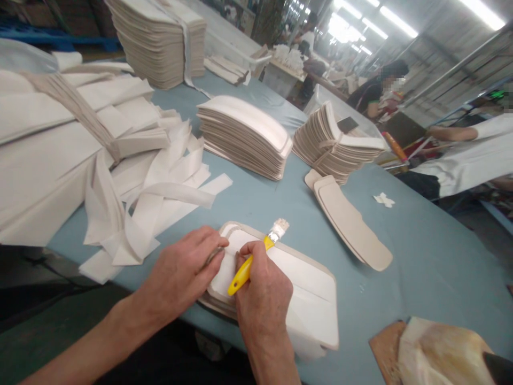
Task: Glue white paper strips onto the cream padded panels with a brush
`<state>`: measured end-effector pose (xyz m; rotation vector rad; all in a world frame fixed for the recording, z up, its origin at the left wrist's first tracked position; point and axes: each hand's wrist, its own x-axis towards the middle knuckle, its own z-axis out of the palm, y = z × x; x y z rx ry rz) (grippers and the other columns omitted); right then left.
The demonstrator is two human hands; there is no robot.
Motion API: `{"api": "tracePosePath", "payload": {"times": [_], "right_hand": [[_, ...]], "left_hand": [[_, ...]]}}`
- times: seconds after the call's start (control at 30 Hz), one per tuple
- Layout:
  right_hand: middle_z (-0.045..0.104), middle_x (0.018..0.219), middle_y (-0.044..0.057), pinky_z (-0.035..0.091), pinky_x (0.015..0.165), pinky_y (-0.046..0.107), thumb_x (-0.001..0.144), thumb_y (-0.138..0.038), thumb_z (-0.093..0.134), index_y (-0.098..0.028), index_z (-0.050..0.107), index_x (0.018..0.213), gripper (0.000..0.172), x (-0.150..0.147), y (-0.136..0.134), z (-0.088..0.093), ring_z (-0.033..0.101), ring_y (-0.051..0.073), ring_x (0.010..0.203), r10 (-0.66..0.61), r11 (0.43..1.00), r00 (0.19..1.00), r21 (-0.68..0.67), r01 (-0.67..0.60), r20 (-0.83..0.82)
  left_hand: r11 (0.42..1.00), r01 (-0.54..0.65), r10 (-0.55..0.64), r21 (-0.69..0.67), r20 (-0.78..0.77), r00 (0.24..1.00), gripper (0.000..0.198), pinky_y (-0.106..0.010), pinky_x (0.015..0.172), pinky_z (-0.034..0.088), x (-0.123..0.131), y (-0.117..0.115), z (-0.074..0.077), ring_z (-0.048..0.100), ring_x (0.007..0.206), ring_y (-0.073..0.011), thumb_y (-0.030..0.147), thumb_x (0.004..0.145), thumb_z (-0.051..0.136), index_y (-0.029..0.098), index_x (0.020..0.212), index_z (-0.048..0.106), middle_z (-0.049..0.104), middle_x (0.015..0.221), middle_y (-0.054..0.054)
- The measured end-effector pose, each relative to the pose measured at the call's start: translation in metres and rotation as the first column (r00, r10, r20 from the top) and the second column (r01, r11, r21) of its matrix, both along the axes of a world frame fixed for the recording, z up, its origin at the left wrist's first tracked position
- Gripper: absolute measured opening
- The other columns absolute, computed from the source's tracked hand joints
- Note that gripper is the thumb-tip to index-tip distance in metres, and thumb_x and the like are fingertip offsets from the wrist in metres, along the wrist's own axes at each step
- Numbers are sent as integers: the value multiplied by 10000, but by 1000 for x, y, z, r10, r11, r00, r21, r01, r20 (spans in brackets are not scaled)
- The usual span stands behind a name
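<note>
A white panel with a tan rim [310, 278] lies at the table's near edge, on top of similar pieces. My right hand [264, 294] rests over its middle and grips a yellow-handled paintbrush [241, 275]. The bristles, caked with white, point away from me past the panel's far rim. At the panel's left end is my left hand [186, 264], with thumb and fingers closed together. A thin greyish edge shows between those fingers, but I cannot make out what it is.
White strips [160, 203] and sheets pile up on the left. Behind stand a stack of curved panels [244, 141], a tall strapped stack [160, 48] and a tied bundle [334, 144]. Loose tan pieces [352, 222] lie right; a stained container [444, 350] sits near right. Co-workers are beyond.
</note>
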<state>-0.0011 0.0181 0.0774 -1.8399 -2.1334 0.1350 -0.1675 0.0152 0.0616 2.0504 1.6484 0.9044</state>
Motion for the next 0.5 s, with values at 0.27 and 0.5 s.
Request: {"api": "tracePosePath", "payload": {"times": [0.27,0.5], "right_hand": [[680,648,-21,242,577,296,970,-208,533,-261,596,938,88,1,1,3,695,238,599,8,1000,999,-30,-10,-54],[659,633,-11,215,577,311,950,-195,490,-264,602,932,133,0,0,0,689,251,592,0,1000,999,-26,-2,-52]], "left_hand": [[876,351,-256,331,-298,919,319,-377,1053,507,-10,-17,-10,634,1179,-235,235,1035,489,191,1296,668,733,1335,-54],[858,420,-306,297,-361,881,420,-402,1120,501,-24,-16,-17,621,1258,-257,397,1048,503,171,1386,610,694,1426,-78]]}}
